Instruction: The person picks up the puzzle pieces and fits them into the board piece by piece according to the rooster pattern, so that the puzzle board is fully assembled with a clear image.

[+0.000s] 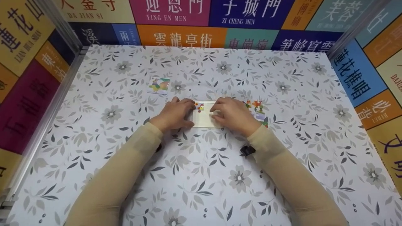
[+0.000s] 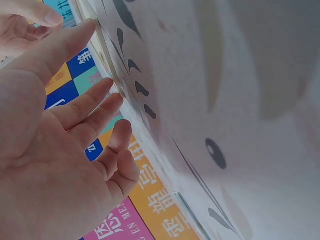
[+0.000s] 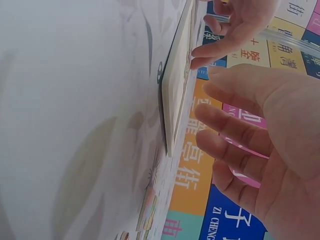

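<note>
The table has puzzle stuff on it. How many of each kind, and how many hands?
Puzzle tray: 1
Picture card: 1
Heap of loose puzzle pieces: 1
Piece placed in the tray: 1, perhaps more joined
Hands: 2, left hand and right hand
Total: 6

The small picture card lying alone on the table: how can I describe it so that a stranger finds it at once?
Start at the floral-patterned table and find the two hands, left hand and right hand, resting on a pale tray. Look up and to the left: the small picture card lies alone there, whole and untouched, unlike the loose pieces beside the right hand.
</note>
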A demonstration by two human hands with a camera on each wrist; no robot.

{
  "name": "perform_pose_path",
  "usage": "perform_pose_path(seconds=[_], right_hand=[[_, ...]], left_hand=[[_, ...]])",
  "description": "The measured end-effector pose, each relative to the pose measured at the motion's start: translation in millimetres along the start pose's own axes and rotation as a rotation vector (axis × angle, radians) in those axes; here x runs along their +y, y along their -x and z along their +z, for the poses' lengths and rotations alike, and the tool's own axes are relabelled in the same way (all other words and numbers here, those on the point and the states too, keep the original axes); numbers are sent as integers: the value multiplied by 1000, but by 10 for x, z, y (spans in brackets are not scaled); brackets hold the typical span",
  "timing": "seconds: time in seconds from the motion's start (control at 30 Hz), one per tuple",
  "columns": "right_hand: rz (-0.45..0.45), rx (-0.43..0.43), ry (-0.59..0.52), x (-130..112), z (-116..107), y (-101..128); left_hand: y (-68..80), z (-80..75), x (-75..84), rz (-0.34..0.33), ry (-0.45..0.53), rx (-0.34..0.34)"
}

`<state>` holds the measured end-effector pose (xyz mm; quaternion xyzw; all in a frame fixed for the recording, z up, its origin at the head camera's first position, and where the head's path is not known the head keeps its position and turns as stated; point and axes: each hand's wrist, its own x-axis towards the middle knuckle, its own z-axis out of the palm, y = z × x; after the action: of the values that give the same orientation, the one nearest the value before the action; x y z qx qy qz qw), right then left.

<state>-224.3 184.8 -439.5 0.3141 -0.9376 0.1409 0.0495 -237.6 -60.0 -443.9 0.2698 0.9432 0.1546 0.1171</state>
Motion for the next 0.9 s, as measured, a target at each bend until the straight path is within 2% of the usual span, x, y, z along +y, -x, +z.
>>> perform_pose_path(seconds=[0.27,0.43,0.67,0.9], right_hand=[[42,10,-36,21,-50,97],[43,11,-45,103,-85,171],[99,-8,-73,216,-129,265],[91,5,-69,299,-201,321]], left_hand=[[1,19,-2,19,3,6],[0,12,2,15,2,6],[-25,-5,11,21,1,-4],[-7,3,4,19,1,-6]])
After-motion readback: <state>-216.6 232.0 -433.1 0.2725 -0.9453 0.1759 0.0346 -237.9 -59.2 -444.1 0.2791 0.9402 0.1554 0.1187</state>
